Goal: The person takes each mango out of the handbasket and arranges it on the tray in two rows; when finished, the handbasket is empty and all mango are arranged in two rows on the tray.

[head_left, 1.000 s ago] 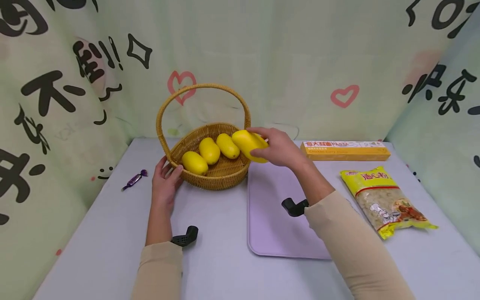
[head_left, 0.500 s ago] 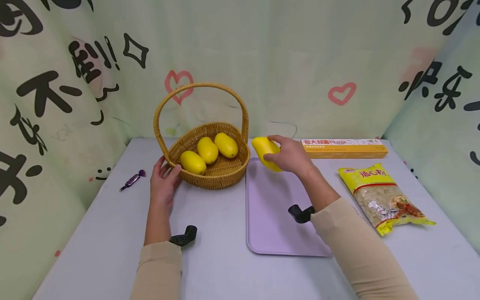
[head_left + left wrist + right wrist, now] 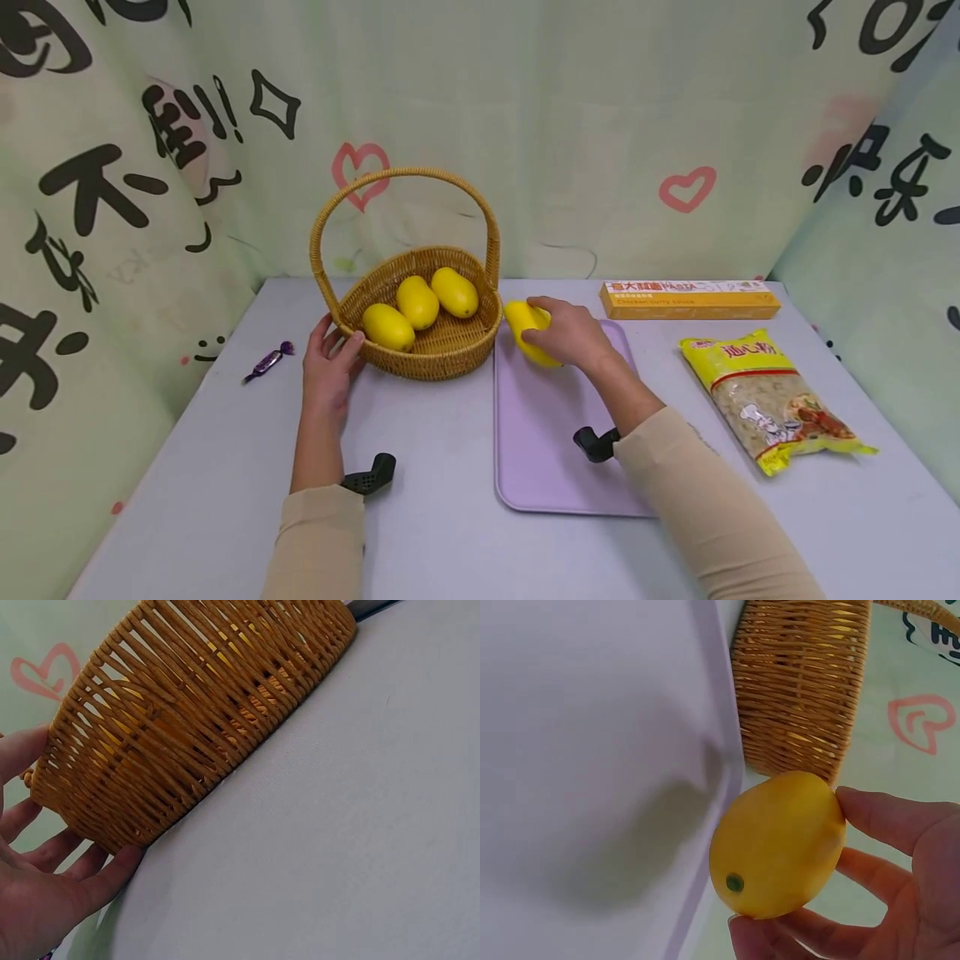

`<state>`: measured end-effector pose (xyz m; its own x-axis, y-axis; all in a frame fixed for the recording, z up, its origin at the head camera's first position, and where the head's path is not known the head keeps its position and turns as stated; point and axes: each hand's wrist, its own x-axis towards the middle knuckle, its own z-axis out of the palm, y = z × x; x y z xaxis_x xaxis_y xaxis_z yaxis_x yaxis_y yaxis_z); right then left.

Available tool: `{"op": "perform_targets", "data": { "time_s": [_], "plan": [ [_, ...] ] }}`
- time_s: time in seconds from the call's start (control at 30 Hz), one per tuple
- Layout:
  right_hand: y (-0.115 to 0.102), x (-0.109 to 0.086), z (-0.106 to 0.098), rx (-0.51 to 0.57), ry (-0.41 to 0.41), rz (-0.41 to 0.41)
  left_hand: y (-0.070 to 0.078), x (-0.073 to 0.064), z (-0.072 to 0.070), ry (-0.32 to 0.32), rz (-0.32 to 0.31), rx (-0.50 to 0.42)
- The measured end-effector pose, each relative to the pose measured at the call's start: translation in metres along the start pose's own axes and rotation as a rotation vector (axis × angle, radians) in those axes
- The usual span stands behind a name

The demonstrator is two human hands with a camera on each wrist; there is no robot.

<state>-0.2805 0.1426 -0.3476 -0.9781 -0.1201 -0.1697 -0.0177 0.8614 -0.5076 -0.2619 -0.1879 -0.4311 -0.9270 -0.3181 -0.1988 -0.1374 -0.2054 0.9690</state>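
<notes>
My right hand (image 3: 573, 335) grips a yellow mango (image 3: 528, 332) over the far left part of the lilac tray (image 3: 555, 450). In the right wrist view, fingers and thumb hold the mango (image 3: 776, 844) around its sides. Its green stem spot shows, and a shadow falls on the tray beneath. A wicker basket (image 3: 435, 367) with a tall arched handle stands left of the tray. Three more mangoes (image 3: 417, 302) lie inside it. My left hand (image 3: 330, 375) holds the basket's left side, thumb near the rim; in the left wrist view its fingers touch the woven wall (image 3: 172, 742).
A purple-wrapped candy (image 3: 268, 362) lies left of the basket. At the back right is a long orange pasta box (image 3: 690, 302). A yellow-ended food bag (image 3: 776, 404) lies to the tray's right. A printed curtain (image 3: 570, 150) stands behind the white table (image 3: 435, 500).
My right hand has carried the mango out of the basket area, rightward and then down over the tray. The left hand stays on the basket.
</notes>
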Motion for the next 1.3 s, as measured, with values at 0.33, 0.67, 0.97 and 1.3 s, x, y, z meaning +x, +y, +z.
{"op": "perform_targets", "data": {
  "time_s": [0.33,0.67,0.97,1.3],
  "plan": [
    [0.001,0.002,0.016,-0.041,-0.023,0.058,-0.003,0.001,-0.001,-0.018,0.027,-0.022],
    [0.001,0.007,0.023,-0.101,-0.013,0.046,-0.004,0.002,-0.001,-0.010,0.021,-0.015],
    [-0.002,0.006,0.017,-0.011,-0.061,0.049,-0.002,0.002,0.000,-0.005,0.023,-0.003],
    [-0.004,0.008,0.013,-0.060,-0.061,0.059,-0.002,0.000,0.000,-0.002,0.020,-0.004]
  ]
}}
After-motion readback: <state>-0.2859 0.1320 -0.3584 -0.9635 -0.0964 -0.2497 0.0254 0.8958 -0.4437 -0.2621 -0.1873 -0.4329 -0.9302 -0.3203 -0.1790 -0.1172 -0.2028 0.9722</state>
